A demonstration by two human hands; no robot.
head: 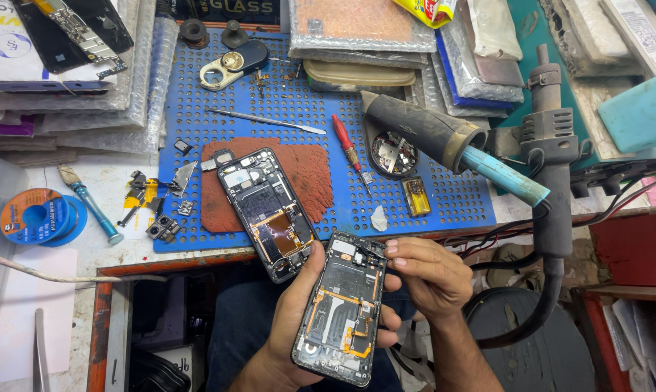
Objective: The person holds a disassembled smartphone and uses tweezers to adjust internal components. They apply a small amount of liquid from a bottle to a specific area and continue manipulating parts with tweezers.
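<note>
My left hand [288, 319] cradles an opened phone [340, 305] with its back off, showing boards and orange flex cables, held over my lap below the bench edge. My right hand [426, 272] has its fingertips pinched together at the phone's upper right corner. A second opened phone [266, 210] lies on a brown pad [317, 174] on the blue perforated mat [444, 207].
On the mat lie a red screwdriver [348, 149], a metal spudger [266, 120], a small dish of parts [395, 154] and loose brackets [161, 199]. A hot-air gun [553, 160] and a dark-handled tool [444, 141] sit right. A solder spool [38, 216] lies left, stacked bubble-wrapped parts behind.
</note>
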